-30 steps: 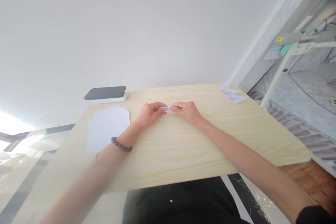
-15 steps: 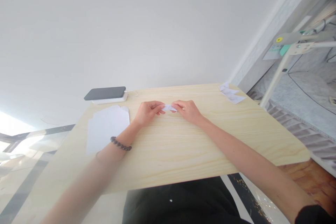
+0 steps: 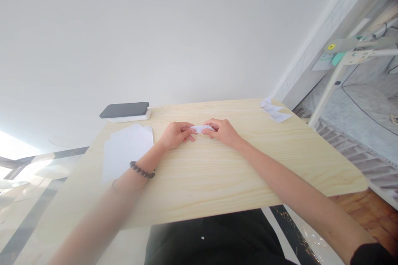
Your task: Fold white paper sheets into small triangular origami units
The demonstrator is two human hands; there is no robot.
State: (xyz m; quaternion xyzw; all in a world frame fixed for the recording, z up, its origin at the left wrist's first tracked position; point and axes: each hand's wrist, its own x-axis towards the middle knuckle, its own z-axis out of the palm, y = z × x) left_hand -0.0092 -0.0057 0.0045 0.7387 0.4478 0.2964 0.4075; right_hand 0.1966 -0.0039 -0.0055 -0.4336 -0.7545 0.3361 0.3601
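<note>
A small folded piece of white paper [image 3: 199,128] is held between my two hands, over the middle of the table. My left hand [image 3: 175,134] pinches its left end between thumb and fingers. At the other end, the thumb of my right hand [image 3: 223,132] lies along the near side while the fingers reach behind. The paper looks like a narrow strip with slanted ends; its finer folds are too small to make out. Left of my left hand lie white paper sheets [image 3: 124,149], partly under my forearm.
A dark phone [image 3: 124,110] rests on a white block with a cable at the back left of the wooden table [image 3: 199,190]. Several folded white papers [image 3: 275,112] lie at the back right corner. Beyond the right edge stands a white metal frame [image 3: 329,87]. A wall rises behind.
My fingers have shifted on the folded paper, and more of its upper edge shows now. My right thumb has moved slightly left and down. Everything else on the table stays put.
</note>
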